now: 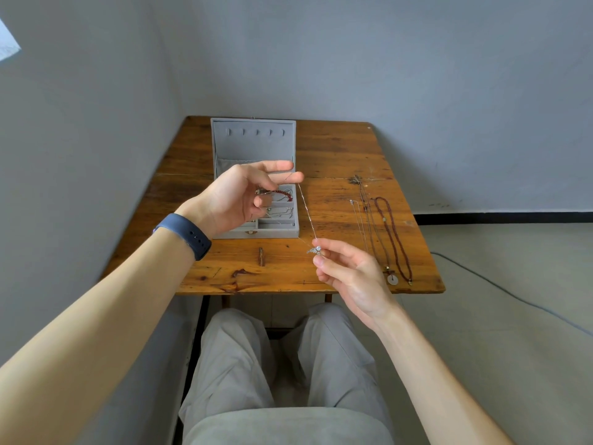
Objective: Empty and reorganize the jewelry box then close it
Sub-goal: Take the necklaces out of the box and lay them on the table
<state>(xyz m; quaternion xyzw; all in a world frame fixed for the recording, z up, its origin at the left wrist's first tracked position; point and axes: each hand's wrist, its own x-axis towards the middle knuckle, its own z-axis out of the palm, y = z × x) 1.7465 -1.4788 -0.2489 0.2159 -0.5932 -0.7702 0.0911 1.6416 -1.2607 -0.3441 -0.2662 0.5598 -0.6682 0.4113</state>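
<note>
The left grip [244, 194] is hovering over the open box [256, 234], thumb and forefinger pinching the upper end of a thin chain [306, 210], the other fingers curling in toward the palm; the right grip [349, 274] is hanging nearer the body, above the tabletop's [337, 149] front edge, thumb and forefinger closing on the sparkling pendant [316, 250] at the chain's lower end; the chain is stretching taut and slanted between the two, clear of the wood. The grey box is sitting on the far left part of the tabletop, its lid [253, 146] standing open toward the wall; a red bracelet [284, 194] and some silvery chains are lying in its compartments, partly hidden behind the left grip. Well to the right of the box, three necklaces are lying lengthwise side by side: a fine silver one [357, 216], a cord one with a pale disc [392, 279], and a brown beaded one [393, 236]. A dark watch band [186, 234] is circling the left wrist.
</note>
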